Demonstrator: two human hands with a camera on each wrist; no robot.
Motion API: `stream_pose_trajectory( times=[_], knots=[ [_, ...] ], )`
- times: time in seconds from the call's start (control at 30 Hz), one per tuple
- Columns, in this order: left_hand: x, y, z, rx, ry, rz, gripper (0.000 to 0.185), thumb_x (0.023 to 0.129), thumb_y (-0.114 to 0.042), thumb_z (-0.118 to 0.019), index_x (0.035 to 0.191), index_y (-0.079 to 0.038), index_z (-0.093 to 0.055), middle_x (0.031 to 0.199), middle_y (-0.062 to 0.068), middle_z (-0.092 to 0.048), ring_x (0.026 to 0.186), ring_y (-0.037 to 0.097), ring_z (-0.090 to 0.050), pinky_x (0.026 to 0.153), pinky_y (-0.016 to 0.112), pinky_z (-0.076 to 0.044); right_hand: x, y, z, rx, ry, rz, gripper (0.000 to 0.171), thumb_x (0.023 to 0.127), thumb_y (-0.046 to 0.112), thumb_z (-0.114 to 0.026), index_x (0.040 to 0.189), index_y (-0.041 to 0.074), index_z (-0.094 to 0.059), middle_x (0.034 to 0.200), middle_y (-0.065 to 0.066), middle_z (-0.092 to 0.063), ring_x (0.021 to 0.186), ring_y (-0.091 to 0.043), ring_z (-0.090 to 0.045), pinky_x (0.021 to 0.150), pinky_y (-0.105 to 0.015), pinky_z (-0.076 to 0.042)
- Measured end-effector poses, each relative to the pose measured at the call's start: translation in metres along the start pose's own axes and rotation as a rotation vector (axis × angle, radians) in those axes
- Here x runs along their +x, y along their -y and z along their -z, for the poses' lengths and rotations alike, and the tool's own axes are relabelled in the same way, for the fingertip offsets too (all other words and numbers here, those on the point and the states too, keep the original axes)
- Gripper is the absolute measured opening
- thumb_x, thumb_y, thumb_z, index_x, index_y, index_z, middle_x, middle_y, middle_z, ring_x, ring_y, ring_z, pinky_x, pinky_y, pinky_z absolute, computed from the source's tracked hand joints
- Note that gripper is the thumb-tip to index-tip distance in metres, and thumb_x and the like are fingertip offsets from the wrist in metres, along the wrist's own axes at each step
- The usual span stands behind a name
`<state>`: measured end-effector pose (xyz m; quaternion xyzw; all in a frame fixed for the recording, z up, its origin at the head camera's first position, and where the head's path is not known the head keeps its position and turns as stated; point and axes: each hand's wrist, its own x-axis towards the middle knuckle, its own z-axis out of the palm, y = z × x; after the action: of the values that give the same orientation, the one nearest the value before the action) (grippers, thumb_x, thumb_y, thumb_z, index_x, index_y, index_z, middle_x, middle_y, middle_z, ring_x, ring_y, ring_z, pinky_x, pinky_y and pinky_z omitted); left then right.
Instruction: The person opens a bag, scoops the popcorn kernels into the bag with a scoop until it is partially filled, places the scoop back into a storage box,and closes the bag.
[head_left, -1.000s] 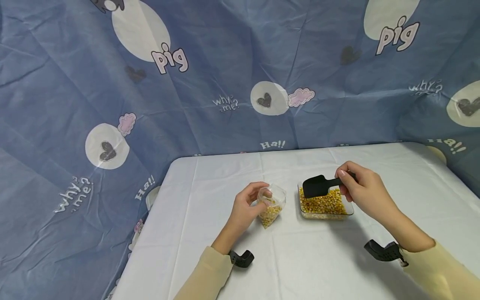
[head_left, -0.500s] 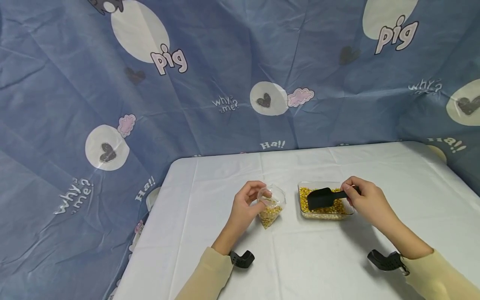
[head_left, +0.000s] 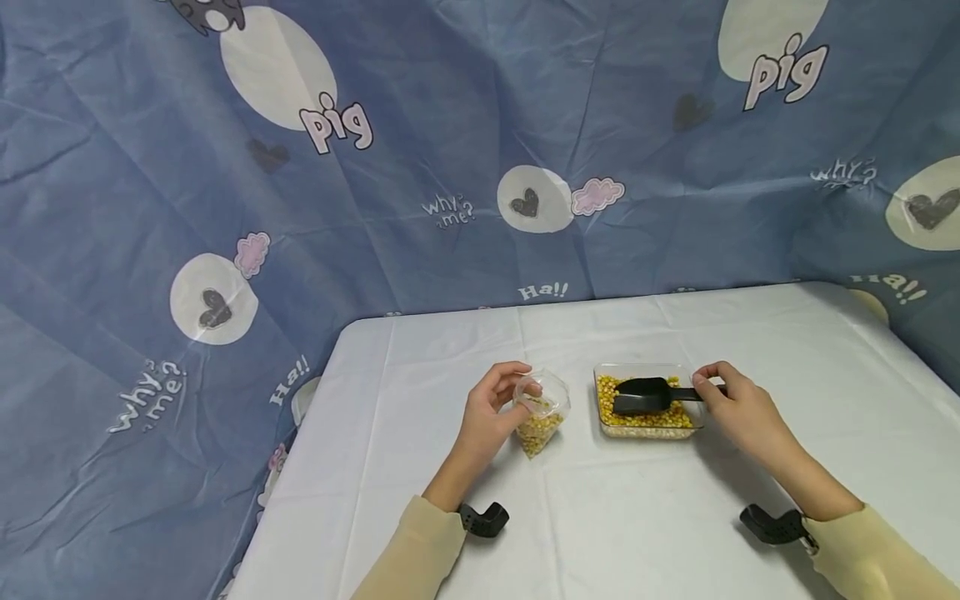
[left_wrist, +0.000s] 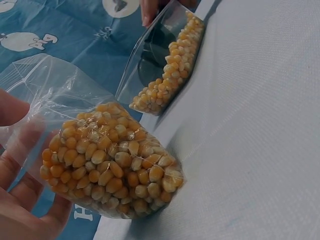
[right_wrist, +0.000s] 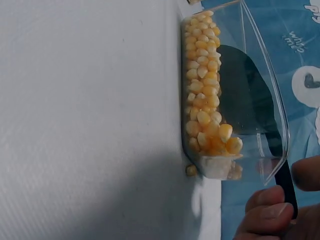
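Note:
My left hand (head_left: 495,407) pinches the open mouth of a small clear plastic bag (head_left: 542,412) partly filled with yellow corn kernels; the bag (left_wrist: 105,160) stands on the white table. To its right sits a clear rectangular container (head_left: 649,403) of corn kernels (right_wrist: 205,100). My right hand (head_left: 731,400) grips the handle of a black scoop (head_left: 643,395), whose bowl lies in the container on the kernels. In the right wrist view the scoop (right_wrist: 247,95) shows through the container's clear wall (right_wrist: 260,125).
A white tablecloth (head_left: 600,517) covers the table. A blue printed sheet (head_left: 450,150) hangs behind and to the left. One loose kernel (right_wrist: 191,170) lies on the cloth beside the container. Black wrist mounts (head_left: 483,518) show at both forearms.
My right hand has lowered the black scoop from above the container's rim down into the kernels and shifted it slightly right. The left hand and bag have stayed in place.

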<state>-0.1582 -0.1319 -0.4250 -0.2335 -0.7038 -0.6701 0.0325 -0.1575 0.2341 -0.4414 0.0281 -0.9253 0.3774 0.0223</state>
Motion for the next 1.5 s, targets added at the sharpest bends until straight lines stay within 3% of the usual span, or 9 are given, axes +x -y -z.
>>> stream_pose_trajectory(
  times=[0.2,0.33,0.47,0.67,0.77,0.83,1.0,1.27,1.5],
  knots=[
    [0.002,0.003,0.000,0.002,0.007,0.001,0.046,0.089,0.017,-0.058,0.131,0.000,-0.055,0.110,0.030,-0.065,0.109,0.044,-0.061,0.105,0.047,-0.043,0.000,0.001,0.006,-0.035,0.002,-0.018,0.054,0.108,0.048,-0.036,0.126,0.001,-0.056,0.076,-0.009,-0.061,0.061,-0.024,-0.051,0.055,-0.036,-0.039],
    [0.003,0.019,0.003,0.010,0.003,0.005,0.046,0.089,0.015,-0.059,0.132,-0.003,-0.056,0.111,0.027,-0.066,0.109,0.041,-0.062,0.105,0.047,-0.042,-0.001,0.001,0.008,-0.109,-0.081,0.009,0.045,0.107,0.043,-0.044,0.121,0.004,-0.061,0.097,-0.016,-0.067,0.078,-0.031,-0.061,0.060,-0.039,-0.043],
    [0.002,0.030,0.005,0.006,0.006,0.009,0.045,0.091,0.010,-0.063,0.131,-0.009,-0.058,0.112,0.019,-0.068,0.110,0.034,-0.062,0.104,0.045,-0.043,-0.001,0.007,0.011,-0.140,-0.194,0.044,0.035,0.103,0.036,-0.053,0.118,0.006,-0.064,0.116,-0.023,-0.060,0.096,-0.039,-0.060,0.063,-0.047,-0.044],
    [0.002,0.033,0.006,-0.015,0.021,-0.020,0.047,0.090,0.008,-0.064,0.132,-0.010,-0.058,0.112,0.015,-0.068,0.109,0.028,-0.064,0.102,0.044,-0.045,-0.002,0.033,0.012,-0.105,-0.314,0.173,0.024,0.100,0.022,-0.058,0.115,0.005,-0.066,0.120,-0.024,-0.056,0.109,-0.046,-0.049,0.078,-0.060,-0.038],
    [0.002,0.032,0.007,-0.018,0.036,-0.028,0.047,0.089,0.007,-0.064,0.134,-0.006,-0.056,0.112,0.015,-0.068,0.109,0.028,-0.063,0.103,0.045,-0.044,-0.004,0.052,0.008,-0.082,-0.344,0.245,0.017,0.099,0.017,-0.060,0.109,0.007,-0.069,0.117,-0.019,-0.060,0.106,-0.041,-0.050,0.077,-0.055,-0.037],
    [0.001,0.023,0.005,-0.026,0.044,-0.021,0.047,0.089,0.007,-0.065,0.135,-0.001,-0.054,0.114,0.020,-0.067,0.111,0.032,-0.062,0.104,0.048,-0.043,-0.005,0.062,0.004,-0.070,-0.359,0.288,0.012,0.098,0.014,-0.061,0.105,0.010,-0.070,0.113,-0.013,-0.063,0.102,-0.034,-0.052,0.075,-0.050,-0.038],
    [-0.002,0.001,0.002,-0.043,0.047,-0.003,0.046,0.090,0.009,-0.065,0.134,0.008,-0.051,0.115,0.031,-0.062,0.114,0.045,-0.058,0.105,0.053,-0.040,-0.008,0.081,-0.012,-0.044,-0.347,0.373,0.009,0.096,0.010,-0.063,0.101,0.015,-0.070,0.105,-0.001,-0.065,0.099,-0.021,-0.054,0.073,-0.043,-0.048],
    [-0.002,-0.001,0.002,-0.034,0.042,-0.003,0.045,0.090,0.007,-0.068,0.132,-0.002,-0.056,0.115,0.030,-0.063,0.113,0.043,-0.059,0.104,0.051,-0.041,-0.011,0.097,-0.037,-0.019,-0.298,0.445,0.014,0.092,0.005,-0.066,0.099,0.018,-0.069,0.089,0.009,-0.062,0.075,-0.010,-0.053,0.062,-0.028,-0.046],
    [-0.002,-0.002,0.003,-0.033,0.042,0.006,0.045,0.090,0.006,-0.068,0.133,0.003,-0.054,0.116,0.030,-0.063,0.115,0.042,-0.059,0.105,0.052,-0.040,-0.016,0.112,-0.056,0.056,-0.196,0.531,0.024,0.091,0.003,-0.068,0.105,0.023,-0.067,0.071,0.015,-0.056,0.055,-0.003,-0.049,0.052,-0.024,-0.043]
  ],
)
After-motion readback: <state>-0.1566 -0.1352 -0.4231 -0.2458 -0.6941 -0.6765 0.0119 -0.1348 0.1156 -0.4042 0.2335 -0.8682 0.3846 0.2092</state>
